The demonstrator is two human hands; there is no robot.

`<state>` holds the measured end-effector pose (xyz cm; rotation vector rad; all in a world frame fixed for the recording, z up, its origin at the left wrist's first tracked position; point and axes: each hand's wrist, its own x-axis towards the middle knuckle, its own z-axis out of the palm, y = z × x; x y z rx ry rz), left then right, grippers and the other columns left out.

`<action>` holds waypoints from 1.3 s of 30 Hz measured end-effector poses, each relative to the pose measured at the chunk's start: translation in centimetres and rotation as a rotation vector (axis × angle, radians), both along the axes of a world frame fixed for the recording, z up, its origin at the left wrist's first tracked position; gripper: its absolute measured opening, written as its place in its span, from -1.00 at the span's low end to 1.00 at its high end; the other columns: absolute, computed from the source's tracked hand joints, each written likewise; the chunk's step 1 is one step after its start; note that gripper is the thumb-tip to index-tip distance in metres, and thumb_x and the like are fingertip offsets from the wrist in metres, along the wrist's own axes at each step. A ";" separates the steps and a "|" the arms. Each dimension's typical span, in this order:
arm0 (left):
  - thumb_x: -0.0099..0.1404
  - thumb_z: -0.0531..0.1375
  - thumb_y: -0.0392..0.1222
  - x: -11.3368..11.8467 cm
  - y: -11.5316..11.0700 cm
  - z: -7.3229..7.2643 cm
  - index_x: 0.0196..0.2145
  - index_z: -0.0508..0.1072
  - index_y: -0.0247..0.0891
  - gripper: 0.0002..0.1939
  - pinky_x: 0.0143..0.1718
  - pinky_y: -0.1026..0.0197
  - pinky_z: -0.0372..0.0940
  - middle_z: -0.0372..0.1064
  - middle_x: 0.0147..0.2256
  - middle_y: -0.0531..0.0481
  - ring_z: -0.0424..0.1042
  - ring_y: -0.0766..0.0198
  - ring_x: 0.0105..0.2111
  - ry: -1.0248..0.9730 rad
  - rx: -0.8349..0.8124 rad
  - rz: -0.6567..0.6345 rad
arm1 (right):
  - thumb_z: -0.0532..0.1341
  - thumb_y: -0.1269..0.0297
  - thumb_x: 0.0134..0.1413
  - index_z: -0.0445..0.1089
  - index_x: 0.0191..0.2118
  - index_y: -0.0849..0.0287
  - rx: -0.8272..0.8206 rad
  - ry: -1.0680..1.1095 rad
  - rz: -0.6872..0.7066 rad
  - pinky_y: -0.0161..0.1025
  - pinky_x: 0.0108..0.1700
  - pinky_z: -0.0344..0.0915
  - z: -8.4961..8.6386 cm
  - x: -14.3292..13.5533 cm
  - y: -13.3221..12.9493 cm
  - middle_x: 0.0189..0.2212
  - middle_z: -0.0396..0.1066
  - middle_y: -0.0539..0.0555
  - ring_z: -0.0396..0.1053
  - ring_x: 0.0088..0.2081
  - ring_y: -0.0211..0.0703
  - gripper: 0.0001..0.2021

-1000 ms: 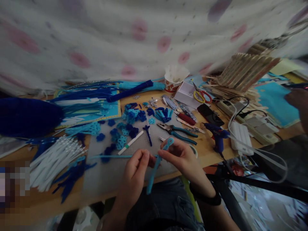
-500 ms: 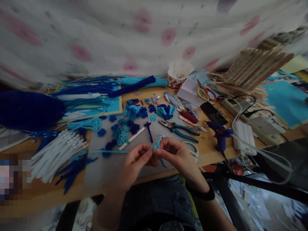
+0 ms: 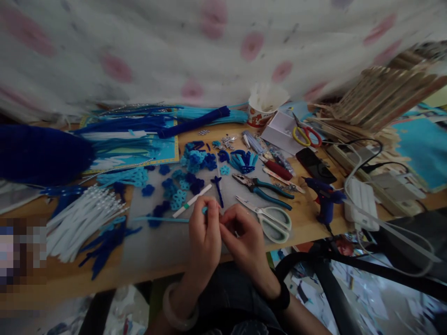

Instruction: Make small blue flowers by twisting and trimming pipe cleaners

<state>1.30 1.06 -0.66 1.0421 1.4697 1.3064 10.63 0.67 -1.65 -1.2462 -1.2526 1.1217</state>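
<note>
My left hand (image 3: 205, 235) is closed with its fingers curled up, and a small bit of light blue pipe cleaner (image 3: 204, 210) shows at its fingertips. Against it, my right hand (image 3: 243, 237) pinches at the same piece, most of which the fingers hide. Just beyond the hands lie a dark blue twisted pipe-cleaner stem (image 3: 218, 191) and a white marker with a green band (image 3: 192, 201). A straight light blue pipe cleaner (image 3: 160, 219) runs leftward from behind my left hand. Close to my right hand rest white-handled scissors (image 3: 275, 223) and teal-handled pliers (image 3: 267, 190).
Blue pipe-cleaner flowers (image 3: 193, 160) lie on the grey mat (image 3: 150, 251). White pipe cleaners (image 3: 84, 223) are bundled at left. A glue gun (image 3: 324, 197), a phone (image 3: 316, 166), a power strip (image 3: 370, 172) and a paper cup (image 3: 260, 116) stand to the right and back.
My hands have turned upward and drawn together, so the light blue pipe cleaner is now mostly hidden. The white-handled scissors have come into fuller view beside my right hand.
</note>
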 end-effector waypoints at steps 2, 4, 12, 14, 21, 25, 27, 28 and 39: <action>0.45 0.10 0.00 0.0 0.0 0.0 -0.45 0.31 -0.12 -0.69 -0.38 0.19 0.21 0.24 -0.51 0.08 0.27 0.22 -0.47 -0.057 -0.040 0.005 | 0.40 0.07 0.05 0.35 -0.45 0.10 -0.093 0.118 0.031 -0.26 -0.49 0.20 -0.1 0.1 0.1 -0.55 0.30 -0.06 0.24 -0.53 -0.22 -0.71; 0.42 0.12 0.09 0.1 0.0 -0.2 -0.49 0.29 -0.11 -0.63 -0.47 0.19 0.18 0.18 -0.55 0.10 0.21 0.24 -0.53 -0.110 -0.095 0.028 | 0.37 0.02 0.08 0.30 -0.43 0.08 -0.165 0.227 0.065 -0.27 -0.52 0.22 -0.2 0.4 0.4 -0.57 0.26 -0.09 0.26 -0.57 -0.24 -0.69; 0.32 0.27 0.07 0.5 0.2 -0.9 -0.39 0.40 -0.14 -0.73 -0.47 0.25 0.23 0.29 -0.51 0.12 0.28 0.29 -0.52 -0.247 -0.099 -0.005 | 0.34 0.21 0.14 0.36 -0.46 0.09 0.019 -0.102 0.030 -0.20 -0.47 0.21 0.0 0.9 0.9 -0.48 0.30 0.00 0.27 -0.49 -0.18 -0.78; 0.30 0.29 0.06 0.7 0.1 -0.9 -0.41 0.38 -0.14 -0.72 -0.56 0.28 0.17 0.22 -0.56 0.17 0.21 0.34 -0.60 -0.282 -0.113 0.041 | 0.34 0.20 0.14 0.36 -0.46 0.10 -0.018 -0.050 0.027 -0.22 -0.49 0.20 0.1 0.9 0.9 -0.49 0.29 -0.01 0.26 -0.50 -0.20 -0.78; 0.24 0.29 0.23 1.4 0.2 -1.6 -0.48 0.32 -0.18 -0.55 -0.74 0.39 0.02 0.12 -0.65 0.23 0.08 0.44 -0.71 -0.407 -0.123 0.154 | 0.49 0.02 -0.07 0.39 -0.44 0.15 -0.389 0.556 0.144 -0.36 -0.52 0.19 -0.6 0.8 1.4 -0.55 0.30 -0.10 0.26 -0.57 -0.34 -0.64; 0.27 0.27 0.21 1.2 0.1 -1.6 -0.46 0.37 -0.21 -0.57 -0.73 0.40 0.05 0.20 -0.61 0.20 0.11 0.45 -0.69 -0.250 0.011 0.167 | 0.52 0.03 -0.10 0.50 -0.39 0.15 -0.434 0.638 0.183 -0.36 -0.49 0.22 -1.4 1.1 1.4 -0.54 0.33 -0.10 0.25 -0.56 -0.35 -0.67; 0.30 0.26 0.19 0.9 -0.1 -1.6 -0.46 0.38 -0.21 -0.59 -0.72 0.39 0.06 0.22 -0.60 0.20 0.11 0.45 -0.69 -0.203 0.052 0.152 | 0.53 0.05 -0.10 0.55 -0.36 0.11 -0.388 0.606 0.223 -0.33 -0.45 0.28 -1.6 1.5 1.3 -0.46 0.39 -0.06 0.30 -0.51 -0.31 -0.72; 0.31 0.25 0.18 0.8 -0.2 -1.6 -0.46 0.38 -0.21 -0.59 -0.72 0.39 0.07 0.21 -0.60 0.20 0.11 0.45 -0.69 -0.199 0.059 0.133 | 0.52 0.07 -0.08 0.56 -0.37 0.09 -0.360 0.585 0.238 -0.31 -0.40 0.32 -1.6 1.7 1.3 -0.39 0.41 -0.04 0.34 -0.45 -0.28 -0.75; 0.32 0.26 0.16 1.1 -1.3 -0.4 -0.45 0.34 -0.18 -0.61 -0.68 0.37 0.14 0.25 -0.61 0.18 0.20 0.42 -0.67 -0.462 -0.028 0.009 | 0.51 0.15 -0.06 0.59 -0.39 0.03 -0.200 0.595 0.266 -0.35 -0.52 0.37 -1.3 1.6 0.9 0.09 0.40 0.06 0.46 -0.26 -0.17 -0.85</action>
